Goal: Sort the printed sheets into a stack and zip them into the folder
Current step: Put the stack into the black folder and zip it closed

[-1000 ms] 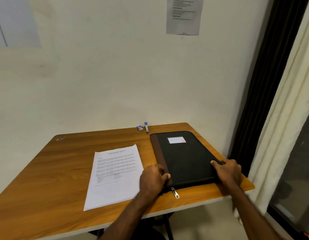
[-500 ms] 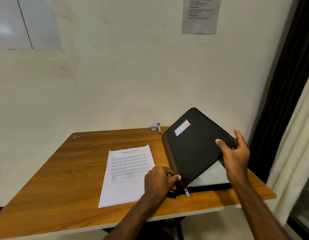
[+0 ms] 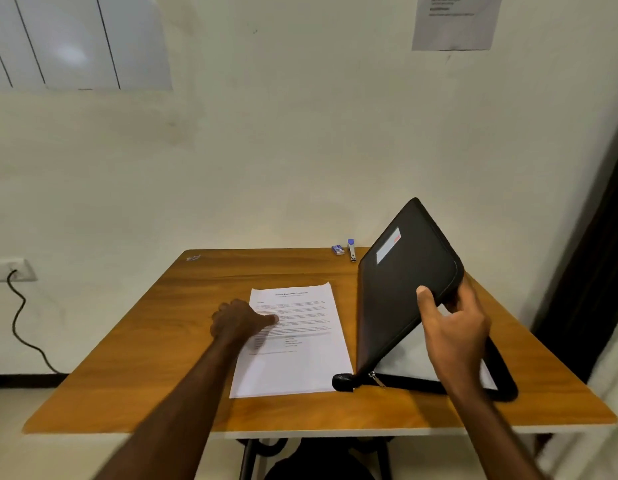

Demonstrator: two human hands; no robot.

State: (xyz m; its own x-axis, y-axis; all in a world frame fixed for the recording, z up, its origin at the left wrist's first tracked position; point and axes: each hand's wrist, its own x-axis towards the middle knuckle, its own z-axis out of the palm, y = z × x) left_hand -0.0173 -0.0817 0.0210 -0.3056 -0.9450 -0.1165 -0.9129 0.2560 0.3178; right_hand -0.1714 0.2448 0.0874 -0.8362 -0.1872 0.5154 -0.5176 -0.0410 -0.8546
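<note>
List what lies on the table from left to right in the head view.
left hand → sheets → eraser → stapler → folder → right hand

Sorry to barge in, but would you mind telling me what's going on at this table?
A person is getting a black zip folder ready for some printed sheets. The right hand grips the folder's cover at its edge and holds it lifted open, with the base flat on the wooden table. The left hand rests on the sheets, which lie beside the folder, not yet inside. A small stapler and a staple box sit by the far edge.
</note>
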